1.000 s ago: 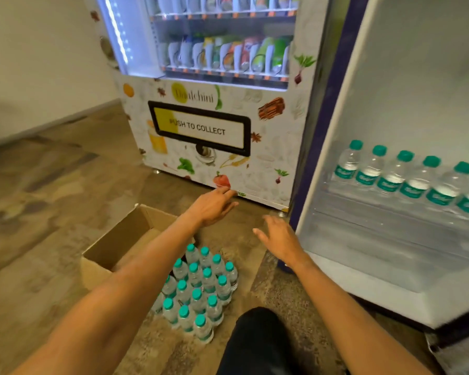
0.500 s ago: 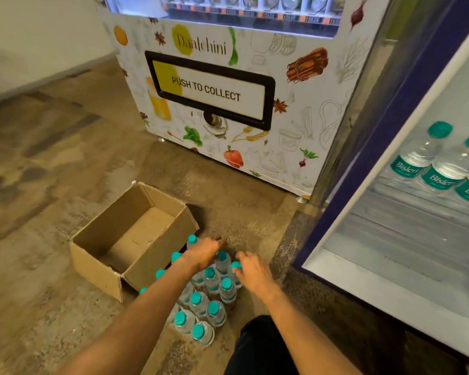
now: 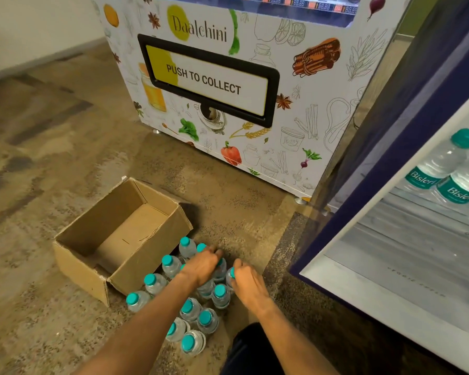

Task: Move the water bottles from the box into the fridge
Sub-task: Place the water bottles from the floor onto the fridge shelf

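Pickup is in hand: water bottles (image 3: 220, 293) just right of the cardboard box (image 3: 81, 255) are gripped by the curled left hand (image 3: 201, 266) and right hand (image 3: 248, 284); lifting into the fridge (image 3: 377, 280) is called for next.

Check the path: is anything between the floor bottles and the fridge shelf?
Nothing visible does. The left hand and right hand grip water bottles directly; the floor toward the open fridge is bare, and its shelf has room in front of the stored bottles.
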Tool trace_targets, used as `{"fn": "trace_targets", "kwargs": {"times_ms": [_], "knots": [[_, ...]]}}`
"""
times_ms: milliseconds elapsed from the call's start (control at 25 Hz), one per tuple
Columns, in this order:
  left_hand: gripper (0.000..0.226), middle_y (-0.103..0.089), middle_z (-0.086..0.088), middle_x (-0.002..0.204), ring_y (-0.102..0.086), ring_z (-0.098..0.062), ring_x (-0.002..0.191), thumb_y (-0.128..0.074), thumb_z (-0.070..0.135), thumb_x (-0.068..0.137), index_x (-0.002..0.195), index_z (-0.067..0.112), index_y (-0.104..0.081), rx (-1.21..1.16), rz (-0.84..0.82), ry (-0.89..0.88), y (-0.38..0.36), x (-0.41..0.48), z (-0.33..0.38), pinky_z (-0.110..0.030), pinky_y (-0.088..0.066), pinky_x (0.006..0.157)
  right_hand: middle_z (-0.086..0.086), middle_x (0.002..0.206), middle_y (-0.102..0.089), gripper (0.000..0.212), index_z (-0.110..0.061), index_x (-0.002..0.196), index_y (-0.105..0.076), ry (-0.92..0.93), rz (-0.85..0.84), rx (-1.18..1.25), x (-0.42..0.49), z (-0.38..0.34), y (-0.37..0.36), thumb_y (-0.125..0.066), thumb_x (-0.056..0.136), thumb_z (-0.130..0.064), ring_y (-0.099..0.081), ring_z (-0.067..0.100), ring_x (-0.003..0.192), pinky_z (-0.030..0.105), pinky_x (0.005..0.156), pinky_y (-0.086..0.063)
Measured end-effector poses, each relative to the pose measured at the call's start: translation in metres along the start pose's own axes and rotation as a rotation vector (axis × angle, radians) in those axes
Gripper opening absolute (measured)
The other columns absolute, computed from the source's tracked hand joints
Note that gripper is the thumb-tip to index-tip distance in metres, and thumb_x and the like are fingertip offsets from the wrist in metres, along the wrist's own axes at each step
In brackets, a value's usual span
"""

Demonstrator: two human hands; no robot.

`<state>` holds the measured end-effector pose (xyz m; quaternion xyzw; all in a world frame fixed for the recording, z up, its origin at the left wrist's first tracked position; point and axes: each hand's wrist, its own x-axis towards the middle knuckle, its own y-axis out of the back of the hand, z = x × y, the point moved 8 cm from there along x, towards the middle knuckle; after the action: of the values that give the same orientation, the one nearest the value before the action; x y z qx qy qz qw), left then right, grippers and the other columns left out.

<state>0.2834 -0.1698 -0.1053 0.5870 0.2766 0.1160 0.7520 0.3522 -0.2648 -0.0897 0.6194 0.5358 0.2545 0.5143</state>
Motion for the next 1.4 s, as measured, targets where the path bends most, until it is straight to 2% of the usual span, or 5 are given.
{"fn": "trace_targets", "kwargs": {"times_ms": [280, 520, 800, 1000, 1400], "knots": [[0.028, -0.053, -0.005, 0.112, -0.050, -0.014, 0.094, -0.052, 0.032, 0.096, 0.116, 0.012, -0.050, -0.035, 0.120, -0.070, 0.074, -0.021, 0.028, -0.029, -0.045, 0.085, 0.013, 0.119, -0.060, 0.028, -0.008, 0.120, -0.047, 0.026, 0.079, 0.021, -0.036, 0.024, 0.082, -0.057, 0.095, -0.016, -0.061, 0.027, 0.107, 0.038, 0.089, -0.054], [0.033, -0.058, -0.007, 0.107, -0.056, -0.020, 0.094, -0.056, 0.039, 0.093, 0.110, 0.010, -0.054, -0.030, 0.232, -0.233, 0.184, -0.050, 0.090, -0.032, -0.045, 0.082, 0.006, 0.114, -0.059, 0.023, -0.017, 0.111, -0.051, 0.016, 0.195, 0.096, -0.084, 0.032, 0.187, -0.060, 0.094, -0.029, -0.058, 0.016, 0.095, 0.026, 0.070, -0.045], [0.031, -0.054, 0.006, 0.095, -0.050, -0.006, 0.079, -0.056, 0.049, 0.092, 0.103, 0.019, -0.055, -0.018, 0.408, -0.388, 0.304, -0.087, 0.181, -0.017, -0.039, 0.067, 0.003, 0.108, -0.062, 0.027, -0.018, 0.110, -0.056, 0.056, 0.329, 0.075, -0.168, 0.035, 0.332, -0.065, 0.089, -0.033, -0.059, 0.016, 0.091, 0.029, 0.072, -0.048], [0.031, -0.056, 0.004, 0.099, -0.053, -0.008, 0.083, -0.055, 0.047, 0.093, 0.108, 0.019, -0.056, -0.041, 0.479, -0.532, 0.363, -0.116, 0.255, -0.024, -0.048, 0.074, -0.007, 0.081, -0.056, 0.014, -0.025, 0.086, -0.053, 0.047, 0.366, 0.010, -0.231, 0.043, 0.415, -0.063, 0.089, -0.034, -0.054, 0.010, 0.072, 0.025, 0.058, -0.040], [0.030, -0.052, 0.009, 0.073, -0.051, -0.005, 0.064, -0.060, 0.048, 0.090, 0.088, 0.020, -0.051, -0.084, 0.580, -0.558, 0.469, -0.112, 0.366, -0.019, -0.036, 0.052, 0.005, 0.095, -0.063, 0.024, -0.015, 0.107, -0.059, -0.031, 0.523, -0.158, -0.295, 0.078, 0.551, -0.058, 0.089, -0.030, -0.059, 0.023, 0.085, 0.039, 0.076, -0.050]]}}
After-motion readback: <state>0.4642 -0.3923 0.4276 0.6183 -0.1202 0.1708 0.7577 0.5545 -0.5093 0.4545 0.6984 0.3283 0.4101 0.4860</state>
